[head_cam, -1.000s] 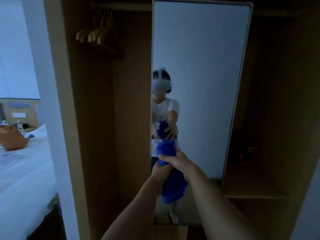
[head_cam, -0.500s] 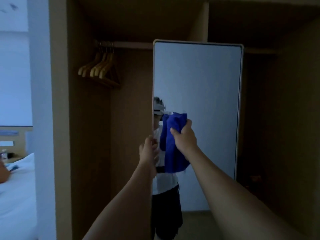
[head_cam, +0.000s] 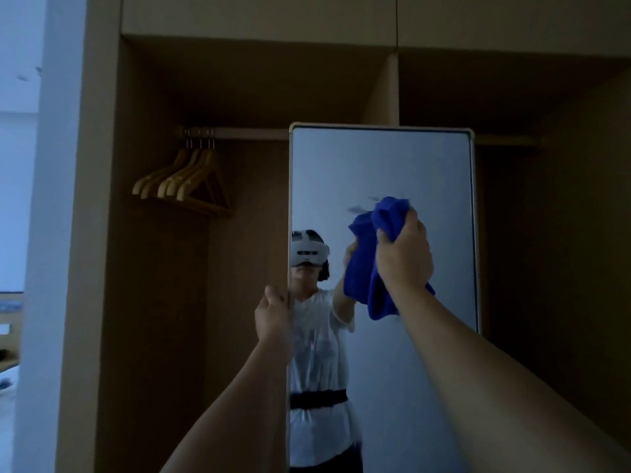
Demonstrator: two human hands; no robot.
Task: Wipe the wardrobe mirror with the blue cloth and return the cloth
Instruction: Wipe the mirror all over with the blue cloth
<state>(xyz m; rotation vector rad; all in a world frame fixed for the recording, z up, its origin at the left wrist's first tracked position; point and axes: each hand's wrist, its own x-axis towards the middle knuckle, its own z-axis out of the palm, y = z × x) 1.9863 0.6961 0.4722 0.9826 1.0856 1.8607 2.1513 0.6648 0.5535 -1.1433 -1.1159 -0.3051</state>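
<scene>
A tall framed mirror [head_cam: 423,165] stands in the middle of an open wooden wardrobe. My right hand [head_cam: 404,256] grips a bunched blue cloth [head_cam: 382,295] and holds it against the glass at mid height, right of centre. The cloth hangs down below the hand, and its reflection shows just to the left. My left hand [head_cam: 273,315] holds the mirror's left edge, fingers wrapped behind the frame. A person in a white shirt and headset is reflected in the glass.
Several wooden hangers [head_cam: 184,186] hang on a rail in the wardrobe's left bay. The right bay [head_cam: 553,233] is dark. A white wall [head_cam: 41,233] and part of a bed lie at the far left.
My right hand has carried the cloth up the mirror and to the right. My left hand has let go of the cloth and taken the mirror's left edge. The view has tilted upward.
</scene>
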